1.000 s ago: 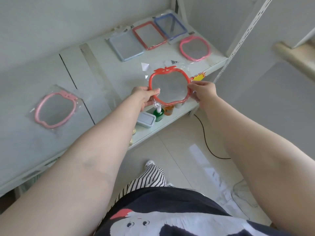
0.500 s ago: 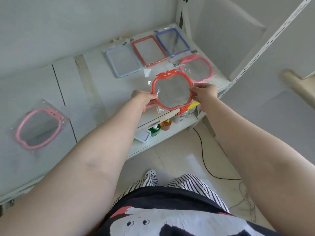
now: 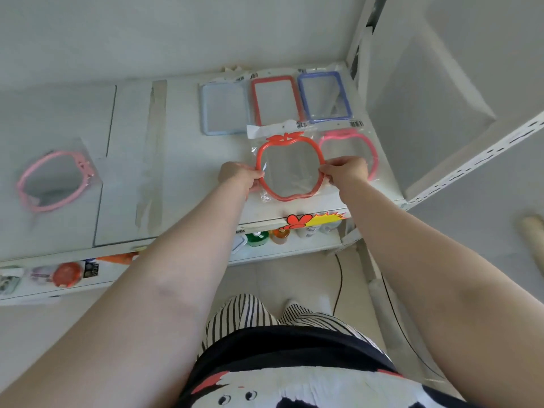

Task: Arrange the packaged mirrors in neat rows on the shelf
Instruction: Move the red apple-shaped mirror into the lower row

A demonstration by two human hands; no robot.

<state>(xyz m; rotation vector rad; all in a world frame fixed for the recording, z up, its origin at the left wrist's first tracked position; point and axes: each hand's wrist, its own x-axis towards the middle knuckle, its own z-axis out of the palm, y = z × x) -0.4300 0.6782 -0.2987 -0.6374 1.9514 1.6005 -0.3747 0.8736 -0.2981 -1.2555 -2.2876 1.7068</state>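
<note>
my left hand (image 3: 240, 176) and right hand (image 3: 347, 171) pinch the red apple mirror (image 3: 290, 169) by its sides, low over the shelf (image 3: 182, 160) just left of the pink apple mirror (image 3: 353, 148), three rectangular ones rowed behind, light pink mirror (image 3: 54, 181) far left still unplaced.

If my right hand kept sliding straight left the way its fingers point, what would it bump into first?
Probably only the red apple mirror it already pinches: the right hand points left across it, toward the left hand gripping the opposite rim. Depth is hard to judge.
</note>
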